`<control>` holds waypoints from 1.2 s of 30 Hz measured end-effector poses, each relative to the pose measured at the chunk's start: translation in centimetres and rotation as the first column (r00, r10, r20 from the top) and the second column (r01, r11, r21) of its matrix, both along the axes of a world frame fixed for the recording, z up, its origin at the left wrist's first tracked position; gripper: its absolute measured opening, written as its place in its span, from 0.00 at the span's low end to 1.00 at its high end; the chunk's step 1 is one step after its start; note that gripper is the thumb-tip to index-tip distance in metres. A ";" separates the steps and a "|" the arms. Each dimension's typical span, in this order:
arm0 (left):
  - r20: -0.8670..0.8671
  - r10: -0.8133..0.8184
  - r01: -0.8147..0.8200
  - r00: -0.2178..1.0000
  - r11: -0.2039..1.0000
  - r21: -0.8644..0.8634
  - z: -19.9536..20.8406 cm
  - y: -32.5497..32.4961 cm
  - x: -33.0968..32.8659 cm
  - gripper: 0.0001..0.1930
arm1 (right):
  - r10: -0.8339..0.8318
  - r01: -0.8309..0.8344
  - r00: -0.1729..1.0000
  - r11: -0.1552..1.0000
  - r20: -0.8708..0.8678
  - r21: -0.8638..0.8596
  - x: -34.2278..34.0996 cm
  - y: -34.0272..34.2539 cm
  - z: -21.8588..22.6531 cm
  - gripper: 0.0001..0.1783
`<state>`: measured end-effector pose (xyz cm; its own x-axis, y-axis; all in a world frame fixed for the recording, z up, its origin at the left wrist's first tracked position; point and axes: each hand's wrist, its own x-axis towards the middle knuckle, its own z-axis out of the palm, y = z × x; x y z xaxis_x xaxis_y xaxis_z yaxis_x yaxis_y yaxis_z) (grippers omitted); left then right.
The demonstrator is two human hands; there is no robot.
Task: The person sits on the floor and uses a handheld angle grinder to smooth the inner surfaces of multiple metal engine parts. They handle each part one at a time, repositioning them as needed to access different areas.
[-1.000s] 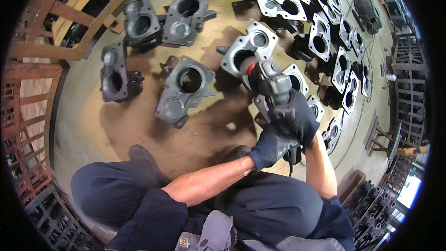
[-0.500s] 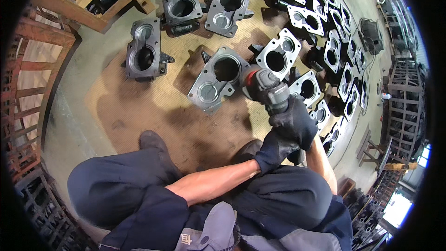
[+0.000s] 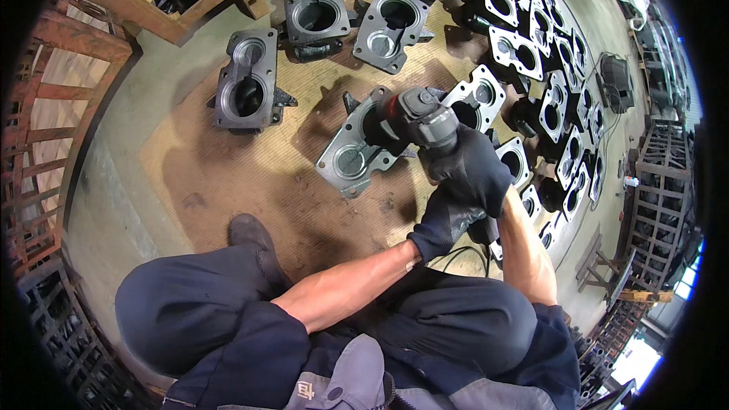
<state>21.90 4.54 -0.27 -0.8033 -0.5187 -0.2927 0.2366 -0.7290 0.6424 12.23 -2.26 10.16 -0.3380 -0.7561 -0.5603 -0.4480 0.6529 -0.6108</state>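
Observation:
Both my hands wear dark gloves and close round a black angle grinder [image 3: 429, 118] with a reddish area near its head. Wrapped round the grinder's body just behind the head is my right hand [image 3: 477, 171]. My left hand [image 3: 449, 220] grips lower down, close against the right. The grinder head covers part of the upper hole of a grey metal casting [image 3: 351, 159] lying on the mat; whether it touches the metal cannot be told. A second casting [image 3: 490, 91] lies just right of the head. The grinder's disc is hidden.
Several similar castings stand on the tan ribbed mat [image 3: 182, 182], such as one at left [image 3: 247, 83] and a dense group at right [image 3: 558, 106]. A wooden frame [image 3: 83, 45] borders the left. Near my right knee runs a black cable [image 3: 459, 252]. Metal cages [image 3: 659, 190] line the right.
The grinder has moved left and slightly up, from the casting's right edge to over its upper hole, with both hands still on it. The whole view has shifted slightly.

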 end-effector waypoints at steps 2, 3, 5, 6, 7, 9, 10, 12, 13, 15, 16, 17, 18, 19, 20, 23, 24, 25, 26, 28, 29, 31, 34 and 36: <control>-0.120 0.040 -0.020 0.992 0.987 0.161 -2.3 0.5 0.0 0.25 | 0.031 -0.031 0.999 0.999 -0.023 0.024 1.0 -1.4 0.3 0.27; -0.175 0.020 0.020 0.984 0.975 0.222 -1.8 0.5 0.0 0.25 | 0.020 -0.021 0.999 1.000 -0.032 -0.008 0.7 -1.0 0.3 0.27; 0.195 -0.058 0.120 0.979 0.940 -0.319 2.1 -0.2 0.5 0.25 | -0.009 0.005 0.998 0.998 -0.058 -0.065 -0.6 0.9 0.3 0.27; 0.156 -0.001 0.060 0.988 0.927 -0.370 2.3 0.3 0.0 0.24 | -0.040 0.040 0.999 0.999 -0.027 -0.006 -0.8 1.4 0.7 0.25; 0.066 -0.062 0.068 0.996 0.992 -0.109 2.4 0.7 0.2 0.24 | -0.021 0.021 0.999 1.000 -0.037 0.015 -0.9 1.5 1.0 0.25; 0.190 -0.124 0.169 0.974 0.955 -0.242 2.3 0.8 -0.5 0.24 | 0.008 -0.006 0.998 1.000 -0.059 0.029 -0.9 1.8 1.5 0.24; 0.121 -0.094 0.114 0.988 0.978 -0.173 2.5 1.2 -0.3 0.24 | 0.016 -0.015 0.997 1.000 -0.070 0.023 -0.8 2.1 1.7 0.24; -0.007 -0.015 0.015 1.000 1.000 -0.026 3.3 2.0 0.6 0.24 | -0.015 0.016 0.999 1.000 -0.049 0.016 -0.2 2.7 2.0 0.23; 0.072 -0.100 0.106 0.992 0.990 -0.091 3.4 1.7 0.9 0.26 | -0.054 0.054 0.998 0.998 -0.017 0.014 0.1 2.9 2.2 0.23; 0.246 -0.246 0.297 0.938 0.934 -0.199 3.3 1.0 1.5 0.29 | -0.066 0.066 0.998 0.997 0.012 0.028 0.4 2.9 1.7 0.24; 0.115 -0.070 0.083 0.991 0.990 -0.114 2.8 1.5 1.6 0.21 | -0.055 0.055 0.998 0.998 -0.007 0.037 0.6 2.4 1.7 0.24; 0.145 -0.045 0.068 0.988 0.985 -0.158 2.5 1.5 1.5 0.20 | -0.043 0.045 0.999 0.998 -0.025 0.047 0.6 2.0 1.6 0.25; 0.164 -0.028 0.061 0.986 0.978 -0.199 2.8 0.7 1.5 0.20 | -0.039 0.039 0.999 0.999 0.001 0.008 0.3 1.7 1.1 0.26; 0.180 -0.010 0.054 0.984 0.970 -0.239 3.1 0.0 1.4 0.20 | -0.021 0.021 0.999 1.000 -0.030 0.000 0.1 1.0 0.7 0.26; 0.110 0.041 -0.017 0.993 0.977 -0.213 3.3 -0.5 1.1 0.19 | -0.027 0.027 0.999 0.999 -0.021 -0.027 0.0 0.6 0.9 0.25; 0.266 0.037 0.072 0.963 0.919 -0.387 2.3 -2.5 1.0 0.18 | 0.040 -0.040 0.999 0.999 -0.002 -0.002 0.1 -1.5 0.3 0.26; 0.199 0.054 0.011 0.978 0.950 -0.311 -0.1 -1.6 0.5 0.19 | 0.062 -0.061 0.998 0.998 0.021 -0.011 0.3 -2.2 -0.2 0.26; 0.128 0.075 -0.044 0.989 0.973 -0.226 -2.4 -0.7 -0.1 0.19 | 0.081 -0.080 0.996 0.997 0.039 -0.016 0.5 -2.6 -0.4 0.26; 0.096 0.089 -0.073 0.991 0.985 -0.157 -5.3 0.4 -0.9 0.20 | 0.090 -0.090 0.996 0.996 0.011 0.011 1.7 -3.5 0.7 0.27; 0.129 0.093 -0.070 0.987 0.982 -0.178 -4.7 0.9 -1.0 0.22 | 0.127 -0.125 0.991 0.990 -0.027 0.067 1.6 -3.0 0.3 0.27; 0.197 0.096 -0.040 0.976 0.962 -0.271 -1.2 0.0 -0.1 0.22 | 0.133 -0.128 0.990 0.987 -0.049 0.099 1.0 -2.5 0.0 0.27; 0.204 0.117 -0.051 0.972 0.952 -0.303 1.1 -1.1 0.9 0.23 | 0.142 -0.141 0.990 0.989 -0.020 0.037 0.8 -2.3 0.2 0.26; 0.155 0.163 -0.106 0.974 0.940 -0.324 0.8 -1.9 0.7 0.22 | 0.168 -0.166 0.986 0.982 0.010 -0.093 0.5 -2.6 0.3 0.25; 0.156 0.175 -0.114 0.972 0.935 -0.335 1.2 -2.0 0.9 0.21 | 0.122 -0.119 0.992 0.989 0.027 -0.087 0.6 -2.3 -0.3 0.25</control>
<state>22.78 2.54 0.94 -0.6618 -0.7156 -0.2233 0.1821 -0.4425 0.8781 12.87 -4.57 9.90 -0.2245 -0.8358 -0.5011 -0.4995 0.5402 -0.6773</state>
